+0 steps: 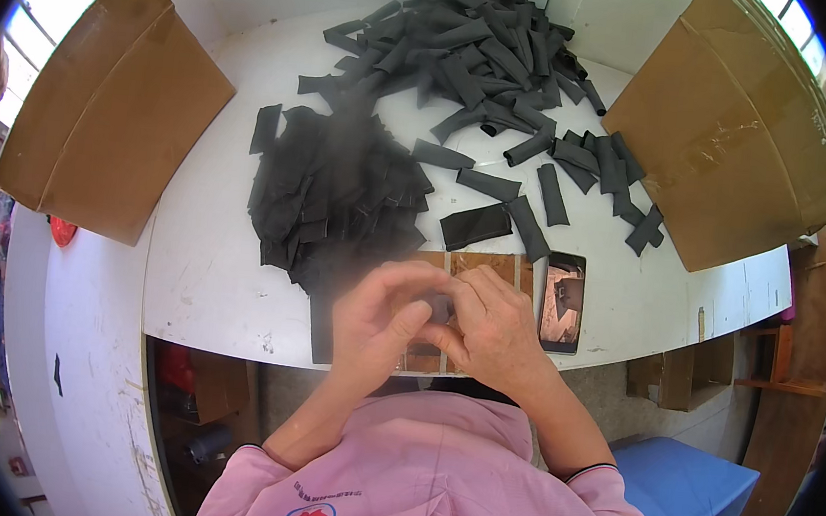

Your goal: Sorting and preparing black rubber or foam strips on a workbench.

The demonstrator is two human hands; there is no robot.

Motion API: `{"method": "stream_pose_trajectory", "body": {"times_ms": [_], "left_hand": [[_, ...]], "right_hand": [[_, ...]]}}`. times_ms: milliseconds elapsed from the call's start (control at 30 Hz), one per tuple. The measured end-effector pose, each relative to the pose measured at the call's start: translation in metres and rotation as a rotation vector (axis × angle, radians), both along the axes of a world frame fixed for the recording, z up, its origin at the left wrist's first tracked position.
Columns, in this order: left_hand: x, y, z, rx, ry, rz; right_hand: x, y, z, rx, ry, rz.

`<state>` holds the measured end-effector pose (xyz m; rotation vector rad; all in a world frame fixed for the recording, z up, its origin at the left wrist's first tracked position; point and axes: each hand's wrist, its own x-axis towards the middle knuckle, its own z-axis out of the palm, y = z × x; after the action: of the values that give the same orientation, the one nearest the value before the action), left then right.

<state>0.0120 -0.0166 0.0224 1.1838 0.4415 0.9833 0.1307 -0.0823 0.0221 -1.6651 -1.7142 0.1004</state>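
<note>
My left hand (375, 316) and my right hand (497, 326) meet near the table's front edge, fingers curled around a small dark fabric piece (440, 308). Most of that piece is hidden by my fingers. Below them lies a brown board (493, 264) with pale strips across it. Just beyond my left hand is a heap of flat black fabric pieces (335, 192). One black piece (321, 327) hangs down toward the front edge. A flat black piece (476, 226) lies past the board, among several narrow folded black pieces (553, 194).
A big pile of folded black pieces (480, 53) covers the table's far part. Cardboard panels stand at the left (112, 104) and right (729, 128). A phone (562, 305) lies right of the board. A blue stool-like object (677, 492) is below at the right.
</note>
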Motion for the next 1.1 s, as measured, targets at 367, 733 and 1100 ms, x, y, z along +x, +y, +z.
{"method": "stream_pose_trajectory", "body": {"times_ms": [367, 733, 1100], "left_hand": [[-0.001, 0.005, -0.015, 0.253, -0.007, 0.100], [-0.007, 0.006, -0.031, 0.136, -0.053, 0.033], [0.011, 0.020, -0.001, 0.458, 0.418, -0.304]], "right_hand": [[0.001, 0.001, -0.011, -0.043, 0.050, -0.017], [-0.002, -0.003, -0.048, 0.083, 0.075, -0.052], [0.005, -0.008, -0.074, 0.076, 0.222, -0.006]]}}
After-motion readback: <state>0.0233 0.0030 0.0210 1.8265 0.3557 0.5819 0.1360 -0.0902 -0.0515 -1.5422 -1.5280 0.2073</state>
